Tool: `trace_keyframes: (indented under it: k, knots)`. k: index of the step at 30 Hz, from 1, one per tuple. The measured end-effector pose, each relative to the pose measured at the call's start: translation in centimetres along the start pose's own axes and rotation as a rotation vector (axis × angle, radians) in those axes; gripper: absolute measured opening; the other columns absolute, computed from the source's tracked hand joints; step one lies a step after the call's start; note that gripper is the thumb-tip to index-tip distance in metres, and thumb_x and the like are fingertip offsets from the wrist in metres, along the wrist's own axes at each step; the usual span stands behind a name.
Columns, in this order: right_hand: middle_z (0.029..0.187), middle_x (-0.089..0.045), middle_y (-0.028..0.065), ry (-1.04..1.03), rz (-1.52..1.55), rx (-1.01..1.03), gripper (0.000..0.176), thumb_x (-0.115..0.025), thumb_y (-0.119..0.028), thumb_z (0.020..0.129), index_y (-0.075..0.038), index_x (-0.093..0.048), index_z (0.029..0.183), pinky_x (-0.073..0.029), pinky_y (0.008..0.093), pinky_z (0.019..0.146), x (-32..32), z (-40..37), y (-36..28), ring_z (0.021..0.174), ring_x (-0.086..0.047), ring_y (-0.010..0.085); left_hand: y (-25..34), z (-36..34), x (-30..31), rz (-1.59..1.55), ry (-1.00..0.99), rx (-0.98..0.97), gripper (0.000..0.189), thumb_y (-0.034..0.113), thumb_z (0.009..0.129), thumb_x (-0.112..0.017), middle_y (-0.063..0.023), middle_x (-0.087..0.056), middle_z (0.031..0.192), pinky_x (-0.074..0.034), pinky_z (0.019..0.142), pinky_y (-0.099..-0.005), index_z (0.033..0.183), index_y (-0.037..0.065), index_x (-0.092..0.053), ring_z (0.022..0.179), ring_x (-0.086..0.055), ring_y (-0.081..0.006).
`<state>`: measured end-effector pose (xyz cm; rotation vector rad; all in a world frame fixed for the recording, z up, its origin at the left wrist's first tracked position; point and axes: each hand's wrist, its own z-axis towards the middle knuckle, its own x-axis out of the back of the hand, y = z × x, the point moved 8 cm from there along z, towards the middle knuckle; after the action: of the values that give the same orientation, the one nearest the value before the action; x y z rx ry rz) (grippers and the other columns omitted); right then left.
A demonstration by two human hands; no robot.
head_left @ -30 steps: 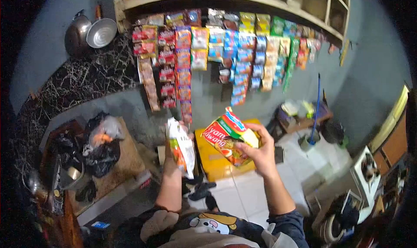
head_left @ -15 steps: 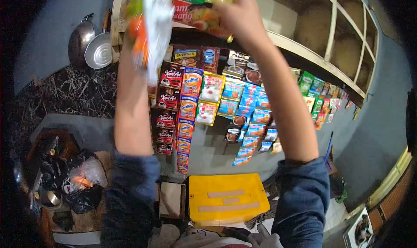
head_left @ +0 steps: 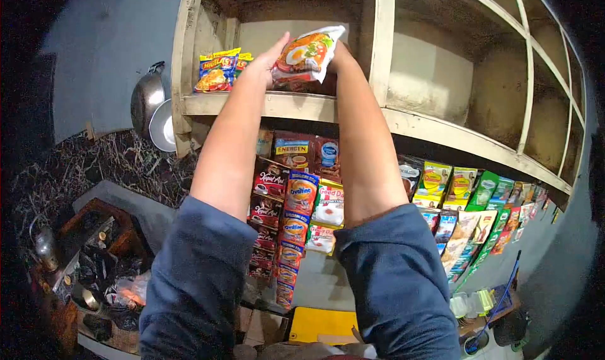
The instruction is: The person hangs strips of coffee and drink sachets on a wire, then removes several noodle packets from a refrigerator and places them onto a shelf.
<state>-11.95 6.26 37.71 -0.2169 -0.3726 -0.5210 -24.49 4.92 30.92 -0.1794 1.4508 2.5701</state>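
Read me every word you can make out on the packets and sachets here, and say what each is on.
"ENERGEN": brown hanging sachet
"Ovaltine": orange hanging sachet
"Kapal Api": dark red hanging sachet
Too blurred to read: white noodle packet held at the shelf, yellow shelf packet, green sachets.

the view is a fisheye circle with black corners, and the shelf (head_left: 391, 117) edges bend hard toward the rim. light is dim and cool on the blue wall (head_left: 113, 51), brighter on the forearms (head_left: 230, 145) and the noodle packet (head_left: 305, 54), which shows a pale sheen. the shelf compartments sink into brown shadow. the lower left is murky, and the sleeves (head_left: 195, 284) near the lens look soft.
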Motion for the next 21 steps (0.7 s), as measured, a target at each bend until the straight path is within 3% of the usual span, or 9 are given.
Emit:
trace_keyframes:
  k: [2,7,9,10,15,17,18,19,21]
  knots:
    - [0.096,-0.057,0.0185,0.026,0.026,-0.004,0.034,-0.061,-0.024,0.069,-0.001,-0.056,0.093,-0.044,0.0338,0.076,0.0,0.2,0.4,0.092,-0.054,0.0293,-0.3,0.0,-0.4,0.028,-0.043,0.074,0.054,0.058,0.073,-0.049,-0.0066,-0.061,0.086,-0.053,0.051,-0.0354,0.11,0.018,-0.046,0.063,-0.061,-0.0175]
    - [0.092,-0.058,0.0183,0.072,0.06,-0.004,0.03,-0.06,-0.023,0.069,-0.001,-0.057,0.089,-0.044,0.034,0.074,0.1,0.2,0.4,0.088,-0.055,0.0298,0.4,0.9,0.8,0.127,-0.008,0.045,0.054,0.057,0.073,-0.05,-0.0081,-0.06,0.09,-0.052,0.055,-0.0397,0.11,0.017,-0.048,0.068,-0.061,-0.0197]
    - [0.091,-0.058,0.0182,0.085,0.082,-0.013,0.028,-0.06,-0.022,0.069,-0.001,-0.058,0.088,-0.044,0.0342,0.073,0.3,0.1,0.4,0.087,-0.055,0.03,0.8,1.3,0.9,0.053,-0.054,-0.063,0.058,0.057,0.072,-0.05,-0.0091,-0.06,0.093,-0.051,0.058,-0.0429,0.109,0.013,-0.049,0.074,-0.061,-0.0225]
    - [0.09,-0.058,0.0182,0.093,0.093,-0.016,0.027,-0.06,-0.022,0.069,-0.001,-0.058,0.087,-0.044,0.0342,0.073,0.3,0.1,0.3,0.086,-0.056,0.0301,0.8,1.3,1.4,0.05,0.015,-0.075,0.06,0.057,0.073,-0.049,-0.0115,-0.058,0.097,-0.051,0.064,-0.0443,0.107,0.008,-0.05,0.079,-0.06,-0.0247]
    - [0.087,-0.059,0.018,0.153,0.149,-0.041,0.024,-0.059,-0.02,0.07,-0.001,-0.059,0.084,-0.045,0.0345,0.071,1.0,-0.2,0.0,0.082,-0.057,0.0307,0.9,1.9,2.1,-0.029,0.008,-0.086,0.058,0.057,0.075,-0.047,-0.0146,-0.056,0.101,-0.049,0.072,-0.0437,0.104,0.007,-0.052,0.082,-0.059,-0.0257]
    - [0.085,-0.059,0.0179,0.185,0.167,-0.056,0.022,-0.058,-0.019,0.07,-0.001,-0.059,0.082,-0.045,0.0346,0.07,1.5,-0.4,-0.3,0.081,-0.057,0.0309,1.4,1.2,2.6,-0.051,0.091,-0.148,0.058,0.055,0.075,-0.049,-0.0116,-0.056,0.103,-0.048,0.073,-0.0366,0.103,0.005,-0.053,0.093,-0.055,-0.0193]
    - [0.084,-0.059,0.0179,0.198,0.174,-0.07,0.021,-0.058,-0.019,0.07,-0.001,-0.06,0.082,-0.045,0.0346,0.07,1.7,-0.5,-0.3,0.08,-0.057,0.031,2.0,0.5,3.6,-0.067,0.272,-0.296,0.06,0.056,0.074,-0.049,-0.0094,-0.058,0.099,-0.045,0.076,-0.0359,0.104,0.005,-0.053,0.096,-0.052,-0.0183]
    - [0.084,-0.059,0.0179,0.215,0.178,-0.079,0.021,-0.058,-0.019,0.07,-0.002,-0.06,0.081,-0.045,0.0347,0.07,1.9,-0.6,-0.5,0.079,-0.057,0.0311,2.1,0.2,3.5,-0.07,0.266,-0.29,0.06,0.056,0.074,-0.049,-0.0094,-0.058,0.099,-0.045,0.076,-0.0359,0.104,0.005,-0.053,0.096,-0.052,-0.0183]
    - [0.082,-0.06,0.0178,0.258,0.177,-0.095,0.019,-0.058,-0.018,0.07,-0.002,-0.06,0.08,-0.046,0.0348,0.069,2.4,-1.0,-0.9,0.078,-0.058,0.0313,5.5,-2.7,5.5,0.102,0.645,-0.764,0.051,0.045,0.078,-0.051,-0.0121,-0.058,0.097,-0.048,0.068,-0.0383,0.108,0.005,-0.05,0.083,-0.058,-0.0237]
